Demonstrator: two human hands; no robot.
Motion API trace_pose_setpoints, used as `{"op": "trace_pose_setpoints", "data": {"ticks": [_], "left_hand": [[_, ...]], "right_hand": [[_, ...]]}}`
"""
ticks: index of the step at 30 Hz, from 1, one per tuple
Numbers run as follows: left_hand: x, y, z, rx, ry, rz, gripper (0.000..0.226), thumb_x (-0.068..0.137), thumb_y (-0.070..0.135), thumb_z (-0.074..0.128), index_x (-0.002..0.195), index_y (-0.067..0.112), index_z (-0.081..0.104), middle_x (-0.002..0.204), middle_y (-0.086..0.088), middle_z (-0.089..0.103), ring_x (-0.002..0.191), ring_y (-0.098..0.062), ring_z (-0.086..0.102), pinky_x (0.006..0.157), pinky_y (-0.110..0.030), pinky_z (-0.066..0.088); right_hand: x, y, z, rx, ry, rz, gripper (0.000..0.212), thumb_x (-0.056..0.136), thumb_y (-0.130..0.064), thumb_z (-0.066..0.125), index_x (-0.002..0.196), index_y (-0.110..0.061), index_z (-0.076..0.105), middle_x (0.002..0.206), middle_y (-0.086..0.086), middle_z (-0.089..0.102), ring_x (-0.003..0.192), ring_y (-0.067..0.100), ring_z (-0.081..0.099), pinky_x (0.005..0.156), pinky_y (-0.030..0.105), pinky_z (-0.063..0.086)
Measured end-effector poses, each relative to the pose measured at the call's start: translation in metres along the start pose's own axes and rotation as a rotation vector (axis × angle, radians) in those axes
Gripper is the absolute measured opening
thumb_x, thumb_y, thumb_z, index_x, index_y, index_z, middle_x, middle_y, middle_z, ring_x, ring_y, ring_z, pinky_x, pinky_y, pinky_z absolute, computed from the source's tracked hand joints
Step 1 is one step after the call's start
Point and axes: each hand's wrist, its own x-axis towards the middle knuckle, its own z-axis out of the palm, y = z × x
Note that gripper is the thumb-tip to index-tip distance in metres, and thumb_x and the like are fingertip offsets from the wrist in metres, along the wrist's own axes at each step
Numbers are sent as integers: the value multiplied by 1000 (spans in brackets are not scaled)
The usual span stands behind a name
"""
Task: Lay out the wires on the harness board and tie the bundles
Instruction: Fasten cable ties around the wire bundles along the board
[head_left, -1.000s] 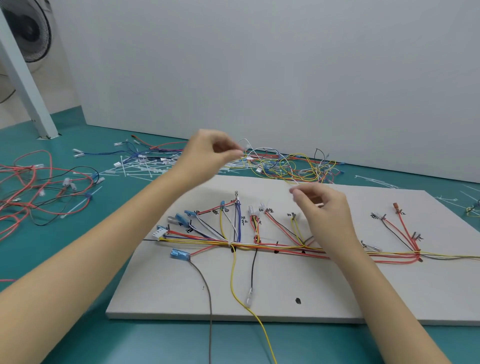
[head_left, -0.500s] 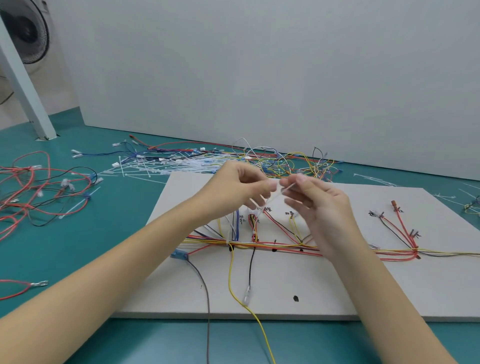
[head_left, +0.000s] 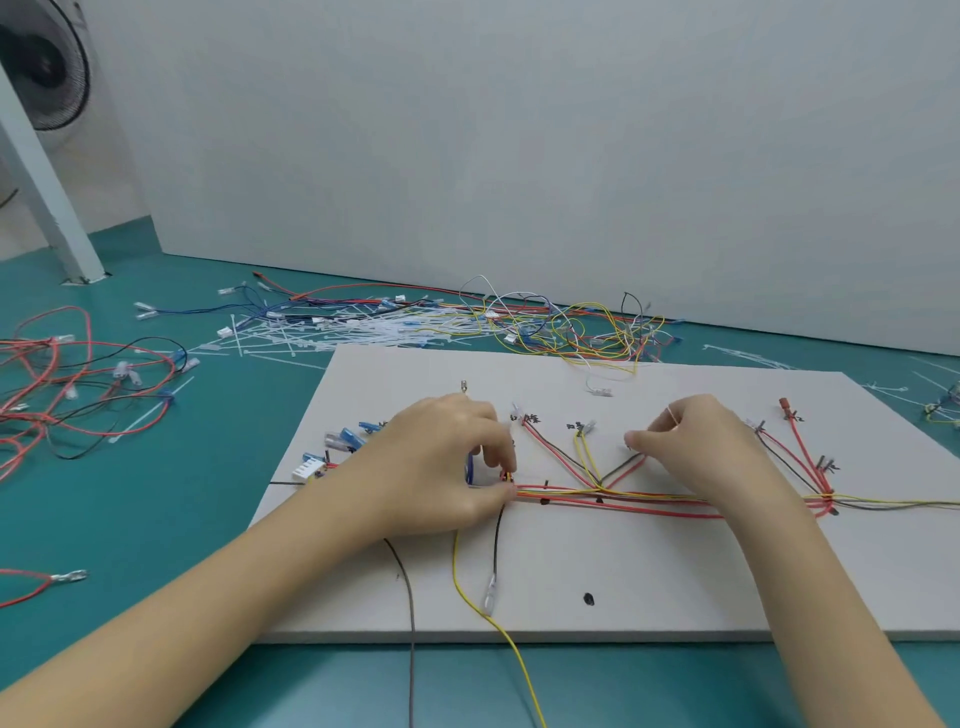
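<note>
Teal desk (head_left: 156, 519) under a plain white wall. Left hand (head_left: 441, 462) curled, fingertips pinching the wire bundle (head_left: 623, 499) on the white harness board (head_left: 675, 582). Right hand (head_left: 696, 447) curled just beside, pinching a thin white cable tie (head_left: 674, 415). Behind the board, loose cable ties (head_left: 363, 332) and tangled wires (head_left: 571, 322).

From my feed this looks like a small wiring workshop. I see a teal worktop (head_left: 156, 519) with a white board (head_left: 675, 582) carrying coloured wires (head_left: 623, 499) run along marked spots, loose wires (head_left: 62, 384) heaped to the left, a scatter of white cable ties (head_left: 363, 332), a plain white wall (head_left: 519, 156), and a fan (head_left: 41, 62) in the corner.
</note>
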Motion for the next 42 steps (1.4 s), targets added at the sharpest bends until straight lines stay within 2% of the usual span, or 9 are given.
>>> {"op": "trace_pose_setpoints", "data": {"ticks": [3, 8, 16, 24, 28, 32, 36, 39, 42], "left_hand": [[0, -1, 2, -16, -25, -31, 12, 85, 41, 67, 86, 29, 72, 77, 15, 62, 78, -3, 53, 73, -27, 45], [1, 3, 5, -72, -49, -67, 12, 91, 33, 63, 89, 25, 72, 81, 16, 60, 77, -3, 53, 73, -27, 45], [2, 18, 13, 183, -92, -142, 9, 101, 26, 42, 94, 23, 47, 105, 3, 54, 102, -19, 49, 84, -34, 42], [0, 10, 19, 206, -36, -206, 11, 101, 22, 39, 91, 23, 36, 102, 2, 47, 102, -19, 43, 84, -28, 33], [4, -6, 12, 180, -22, -237, 13, 99, 20, 46, 87, 22, 41, 94, 4, 48, 99, -20, 48, 83, -28, 35], [8, -17, 4, 99, -35, -239, 9, 95, 19, 55, 86, 19, 56, 87, 6, 54, 85, -16, 49, 81, -32, 41], [7, -28, -25, -330, -27, -328, 14, 81, 19, 66, 84, 33, 69, 82, 13, 65, 78, -5, 60, 71, -18, 49], [-3, -44, -59, -534, -225, -267, 38, 55, 25, 58, 88, 37, 73, 78, 15, 63, 76, -3, 59, 61, -10, 45], [-10, -63, -71, -397, -570, -197, 47, 56, 24, 62, 98, 42, 72, 90, 19, 62, 83, 0, 56, 62, -15, 45]], "right_hand": [[4, 4, 1, -110, -55, 27, 26, 88, -36, 62, 82, -12, 55, 87, 9, 62, 90, 32, 59, 70, 31, 42], [8, 6, 11, -273, -127, -47, 30, 97, -29, 41, 71, -14, 41, 84, 9, 50, 86, 29, 50, 74, 32, 39], [6, 5, 16, -293, 15, -72, 34, 96, -29, 44, 66, -13, 37, 67, 3, 44, 74, 30, 48, 62, 30, 32], [2, -7, 28, -225, 92, -52, 31, 94, -24, 42, 65, -12, 38, 66, 4, 43, 75, 32, 46, 64, 32, 31], [4, -20, 37, -207, 128, -76, 31, 95, -23, 40, 67, -11, 39, 79, 8, 49, 77, 31, 44, 66, 32, 31], [5, -26, 44, -230, 180, -106, 23, 97, -21, 39, 77, -10, 44, 96, 15, 62, 83, 33, 49, 67, 31, 31], [7, -26, 43, -227, 175, -117, 27, 95, -21, 39, 70, -10, 39, 85, 11, 54, 77, 30, 45, 66, 31, 32], [7, -27, 40, -222, 163, -127, 33, 93, -28, 42, 64, -14, 35, 76, 6, 47, 75, 30, 46, 64, 32, 32], [4, -26, 40, -137, 154, -147, 30, 89, -31, 46, 67, -12, 43, 73, 6, 52, 72, 31, 50, 60, 31, 34]]}}
